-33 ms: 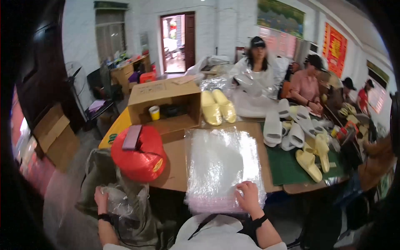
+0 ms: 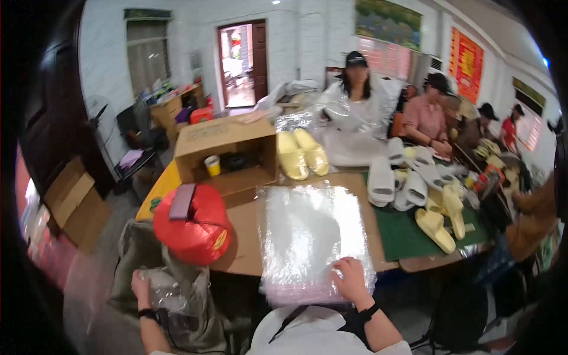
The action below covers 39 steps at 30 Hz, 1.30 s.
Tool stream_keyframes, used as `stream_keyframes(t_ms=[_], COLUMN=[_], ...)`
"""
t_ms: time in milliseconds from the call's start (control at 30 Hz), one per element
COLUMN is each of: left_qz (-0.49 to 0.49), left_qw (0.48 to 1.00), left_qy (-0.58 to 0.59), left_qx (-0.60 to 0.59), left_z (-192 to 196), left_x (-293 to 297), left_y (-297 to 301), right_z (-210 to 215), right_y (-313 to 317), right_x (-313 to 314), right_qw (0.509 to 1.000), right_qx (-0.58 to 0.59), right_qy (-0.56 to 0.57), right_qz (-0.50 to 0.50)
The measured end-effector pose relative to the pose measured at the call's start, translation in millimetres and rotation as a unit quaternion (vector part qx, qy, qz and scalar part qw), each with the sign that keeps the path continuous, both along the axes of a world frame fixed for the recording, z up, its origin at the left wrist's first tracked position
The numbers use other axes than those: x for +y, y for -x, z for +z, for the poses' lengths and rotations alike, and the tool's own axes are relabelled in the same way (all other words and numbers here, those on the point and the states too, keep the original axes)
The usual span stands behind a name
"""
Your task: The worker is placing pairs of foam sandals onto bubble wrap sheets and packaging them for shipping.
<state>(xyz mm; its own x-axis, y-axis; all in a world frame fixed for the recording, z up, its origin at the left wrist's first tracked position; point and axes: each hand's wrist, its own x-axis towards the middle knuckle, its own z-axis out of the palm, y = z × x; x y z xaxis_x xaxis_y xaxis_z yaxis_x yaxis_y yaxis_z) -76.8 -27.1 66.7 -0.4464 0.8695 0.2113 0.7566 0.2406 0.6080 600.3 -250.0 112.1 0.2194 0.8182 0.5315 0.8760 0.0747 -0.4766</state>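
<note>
A flat stack of clear plastic bags (image 2: 302, 236) with pinkish lower edges lies in front of me on a cardboard sheet (image 2: 239, 242). My right hand (image 2: 350, 278) rests on the stack's lower right part, fingers slightly bent and apart. Down at the left, my left hand (image 2: 141, 286) is closed on a crumpled clear plastic bag (image 2: 168, 290) at the mouth of a grey-green woven sack (image 2: 127, 278). Its fingertips are partly hidden. Next to the sack, a round red bundle (image 2: 194, 231) carries a phone (image 2: 181, 201) on top.
Beyond the stack stand an open cardboard box (image 2: 228, 131) with a yellow cup (image 2: 212, 166) and a pair of yellow slippers (image 2: 302, 155). White slippers (image 2: 380, 181) and pale yellow ones (image 2: 435, 229) lie on a green mat (image 2: 399, 239). A person (image 2: 355, 94) sits opposite; several others work at right.
The whole view has shifted slightly, so the room and table appear a little further left. My left hand sits slightly lower by the sack; the right stays on the stack.
</note>
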Motion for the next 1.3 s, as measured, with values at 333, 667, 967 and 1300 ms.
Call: stream_keyframes(t_ms=[333, 667, 967, 1300], left_qz=[0.22, 0.081, -0.161, -0.672], left_qw=[0.972, 0.993, 0.958, 0.724], left_qy=[-0.07, 0.075, 0.038, -0.123], left_qx=[-0.047, 0.029, 0.236, 0.095], left_z=[-47.6, -80.7, 134.6, 123.9], left_x=[-9.3, -19.9, -81.8, -97.5], left_y=[94.3, 7.5, -189.1, -451.2], right_z=[-6.8, -4.0, -0.3, 180.2], right_y=[5.8, 1.3, 1.0, -9.0], right_x=[-4.4, 1.6, -7.1, -44.0], right_qw=[0.999, 0.999, 0.999, 0.83], right_qx=[-0.003, -0.007, -0.006, 0.477], right_qy=[0.029, 0.052, 0.039, -0.138], right_qz=[-0.015, 0.011, 0.018, 0.254])
